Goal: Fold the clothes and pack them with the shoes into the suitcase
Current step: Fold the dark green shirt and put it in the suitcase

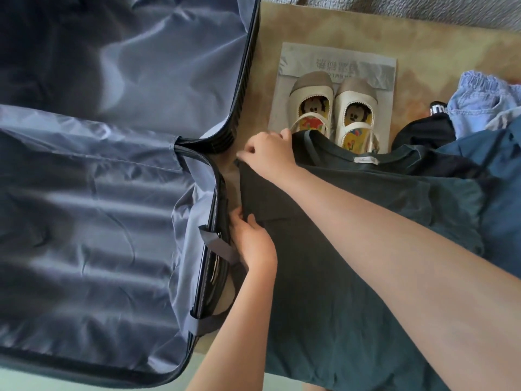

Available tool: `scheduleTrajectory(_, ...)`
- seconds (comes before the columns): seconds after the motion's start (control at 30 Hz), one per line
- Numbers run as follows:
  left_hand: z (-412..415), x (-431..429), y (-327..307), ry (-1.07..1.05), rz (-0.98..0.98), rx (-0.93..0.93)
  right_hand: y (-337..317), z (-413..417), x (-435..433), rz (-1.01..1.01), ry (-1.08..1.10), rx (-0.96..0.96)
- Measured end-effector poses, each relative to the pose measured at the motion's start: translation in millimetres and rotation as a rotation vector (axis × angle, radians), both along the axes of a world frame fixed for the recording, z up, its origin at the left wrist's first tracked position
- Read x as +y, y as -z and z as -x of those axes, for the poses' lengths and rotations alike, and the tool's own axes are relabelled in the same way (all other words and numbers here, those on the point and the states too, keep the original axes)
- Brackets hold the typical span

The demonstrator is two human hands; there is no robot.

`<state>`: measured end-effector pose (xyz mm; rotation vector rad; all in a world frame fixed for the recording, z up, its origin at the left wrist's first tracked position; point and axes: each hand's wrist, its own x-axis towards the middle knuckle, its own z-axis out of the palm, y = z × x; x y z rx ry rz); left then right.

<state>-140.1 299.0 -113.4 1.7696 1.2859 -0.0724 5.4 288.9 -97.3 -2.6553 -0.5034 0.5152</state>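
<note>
A dark green T-shirt (352, 249) lies spread on the rug, its collar towards the shoes. My right hand (267, 152) pinches the shirt's left shoulder edge near the collar. My left hand (251, 244) grips the same left edge lower down, beside the suitcase rim. The open suitcase (98, 193) with grey-blue lining fills the left of the view. A pair of cream shoes (332, 108) with cartoon insoles stands on a grey bag (338, 60) beyond the shirt; the collar covers their heels.
More clothes lie piled at the right: a light blue denim garment (485, 100), a black garment (423, 134) and a dark blue one (496, 165). A beige rug (423, 38) lies under everything, with grey fabric (423, 7) along the far edge.
</note>
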Motion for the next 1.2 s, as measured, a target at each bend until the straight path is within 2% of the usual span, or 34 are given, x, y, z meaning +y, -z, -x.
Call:
scheduleTrajectory(0.07, -2, 0, 1, -0.036, 0.008, 0.020, 0, -6, 2, -0.111, 0.165, 0.033)
scheduleTrajectory(0.13, -5, -3, 2, -0.083, -0.002, 0.022, 0, -8, -1, -0.132, 0.194, 0.019)
scheduleTrajectory(0.23, -9, -8, 4, -0.160, -0.022, 0.025, 3, -6, -3, -0.154, 0.131, 0.031)
scheduleTrajectory(0.37, -16, -7, 8, -0.155, -0.048, 0.129, 6, -1, 2, -0.052, 0.014, -0.115)
scheduleTrajectory(0.43, -13, -8, 11, -0.077, -0.086, 0.089, 3, 1, -4, -0.050, -0.024, -0.213)
scheduleTrajectory(0.53, 1, -13, 15, 0.143, -0.217, -0.057, -3, 17, -26, -0.169, -0.029, -0.413)
scheduleTrajectory(0.6, 9, -16, 19, 0.265, -0.271, -0.069, -5, 36, -44, -0.217, -0.087, -0.506)
scheduleTrajectory(0.7, 13, -9, 25, 0.322, -0.232, -0.015, 5, 65, -68, -0.062, -0.256, -0.504)
scheduleTrajectory(0.8, 16, -3, 31, 0.527, -0.229, 0.142, 24, 82, -88, 0.227, -0.330, -0.415)
scheduleTrajectory(0.87, 15, -2, 31, 0.648, -0.242, 0.254, 28, 86, -94, 0.333, -0.369, -0.383)
scheduleTrajectory(0.93, 14, -3, 26, 0.720, -0.307, 0.249, 25, 88, -94, 0.289, -0.361, -0.393)
scheduleTrajectory(1.0, 14, -7, 19, 0.796, -0.397, 0.096, 20, 91, -96, 0.210, -0.328, -0.406)
scheduleTrajectory(1.07, 17, -11, 15, 0.903, -0.387, -0.005, 16, 100, -104, 0.186, -0.313, -0.412)
scheduleTrajectory(1.13, 22, -11, 17, 0.947, -0.275, 0.077, 17, 111, -116, 0.223, -0.337, -0.392)
scheduleTrajectory(1.2, 27, -7, 24, 0.985, -0.254, 0.268, 22, 117, -129, 0.293, -0.375, -0.342)
